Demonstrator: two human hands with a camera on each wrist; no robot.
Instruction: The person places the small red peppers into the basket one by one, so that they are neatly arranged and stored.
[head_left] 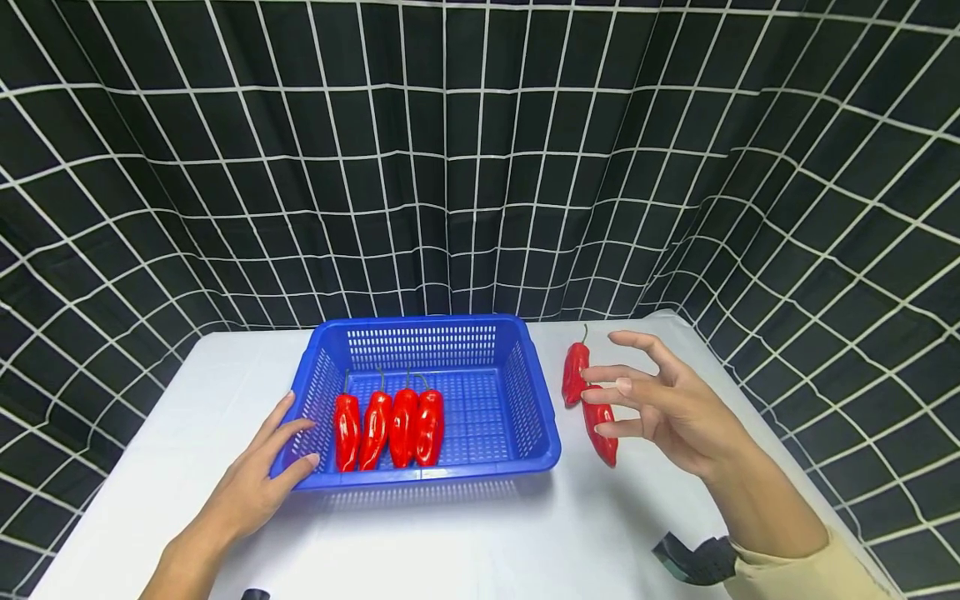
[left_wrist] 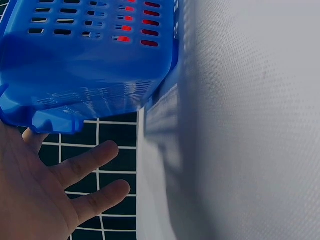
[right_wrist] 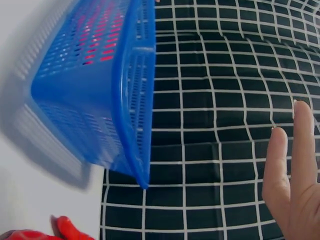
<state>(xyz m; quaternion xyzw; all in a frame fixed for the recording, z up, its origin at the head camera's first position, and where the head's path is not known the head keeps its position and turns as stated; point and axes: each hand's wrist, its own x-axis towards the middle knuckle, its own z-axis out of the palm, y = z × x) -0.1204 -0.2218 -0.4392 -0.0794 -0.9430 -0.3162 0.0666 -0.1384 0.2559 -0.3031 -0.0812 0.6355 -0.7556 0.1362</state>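
My left hand (head_left: 251, 479) rests on the left rim of a blue plastic basket (head_left: 427, 477), its thumb and a finger reaching over the edge. In the left wrist view, two fingers of that hand (left_wrist: 65, 190) stretch outside the basket, straight and spread. Inside, several red peppers (head_left: 405, 427) lie side by side toward the left. Over at the right, my right hand (head_left: 667, 400) hovers with spread, slightly bent fingers and holds nothing. Below and beside its fingertips are two red peppers, one farther back (head_left: 574, 375) and one nearer (head_left: 602, 437), partly covered by the fingers.
A white-covered table (head_left: 465, 542) carries everything. Black cloth with a white grid (head_left: 465, 183) hangs behind and at both sides. A dark strap (head_left: 697, 560) shows at my right wrist beside a pale sleeve (head_left: 810, 571).
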